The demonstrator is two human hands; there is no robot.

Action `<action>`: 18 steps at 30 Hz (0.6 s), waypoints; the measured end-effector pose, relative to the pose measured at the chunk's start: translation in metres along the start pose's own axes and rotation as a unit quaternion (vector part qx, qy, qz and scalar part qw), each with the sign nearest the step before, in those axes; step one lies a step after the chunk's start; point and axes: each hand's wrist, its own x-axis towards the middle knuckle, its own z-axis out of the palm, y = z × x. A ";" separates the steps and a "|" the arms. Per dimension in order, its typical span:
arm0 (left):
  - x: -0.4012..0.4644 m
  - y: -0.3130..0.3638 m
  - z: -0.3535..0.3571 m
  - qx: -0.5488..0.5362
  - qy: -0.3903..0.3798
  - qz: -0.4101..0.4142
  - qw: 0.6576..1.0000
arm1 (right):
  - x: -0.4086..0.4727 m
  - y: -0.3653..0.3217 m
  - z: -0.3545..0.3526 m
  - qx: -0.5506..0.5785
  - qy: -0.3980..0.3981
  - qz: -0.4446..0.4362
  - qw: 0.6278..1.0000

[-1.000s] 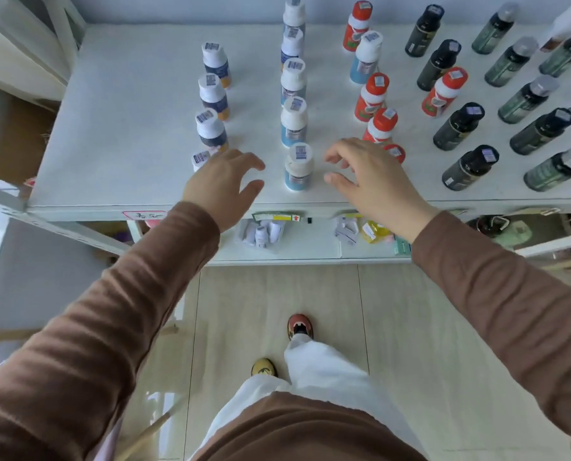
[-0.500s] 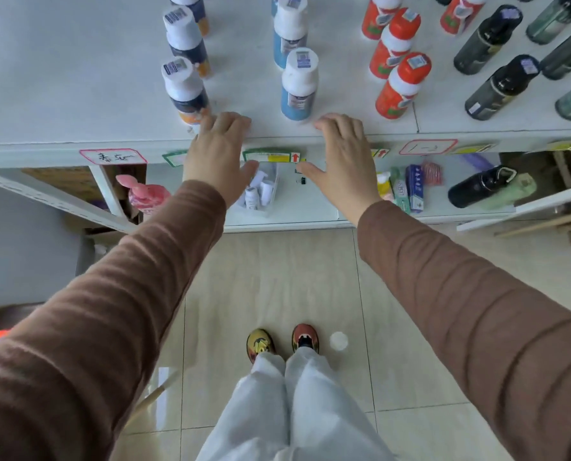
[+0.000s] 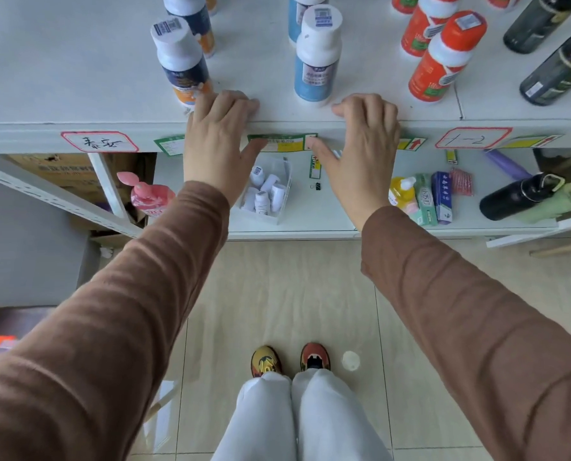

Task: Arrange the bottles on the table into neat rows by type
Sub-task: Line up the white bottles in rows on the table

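Observation:
My left hand [image 3: 215, 141] and my right hand [image 3: 360, 144] both rest on the front edge of the white table [image 3: 77, 94], fingers over the rim, holding nothing. Just behind my left fingers stands a navy-and-orange bottle with a white cap [image 3: 181, 61]. A light blue bottle with a white cap [image 3: 315, 58] stands between the hands, a little back. Right of it stand red bottles [image 3: 442, 61] in a row, then dark bottles [image 3: 557, 74] at the far right. The rows run off the frame's top.
Under the tabletop a lower shelf [image 3: 314, 221] holds a clear tray of small white bottles [image 3: 265, 194], a pink pump bottle [image 3: 147, 194], small boxes [image 3: 433, 197] and a black flask [image 3: 517, 199]. Labels are stuck along the table's edge. My feet stand on tiled floor.
Both hands drew back from beside the blue bottle to the table's front edge and settled there. The view tipped down and came closer, cutting off the far bottle rows.

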 end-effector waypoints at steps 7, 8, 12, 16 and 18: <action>-0.001 0.001 0.001 0.004 0.008 -0.001 1.000 | 0.000 0.001 0.000 -0.015 0.003 -0.007 1.000; -0.001 0.002 0.000 0.005 0.006 -0.002 1.000 | 0.001 0.001 -0.001 -0.020 0.000 -0.006 1.000; 0.001 0.007 -0.008 0.009 -0.028 -0.022 0.999 | 0.004 -0.001 -0.008 -0.039 -0.029 -0.006 0.999; 0.005 0.016 -0.025 0.003 -0.105 -0.039 0.994 | 0.008 -0.003 -0.023 -0.053 -0.092 -0.016 0.994; 0.009 0.020 -0.036 0.002 -0.167 -0.047 0.985 | 0.013 -0.003 -0.035 -0.048 -0.144 -0.033 0.988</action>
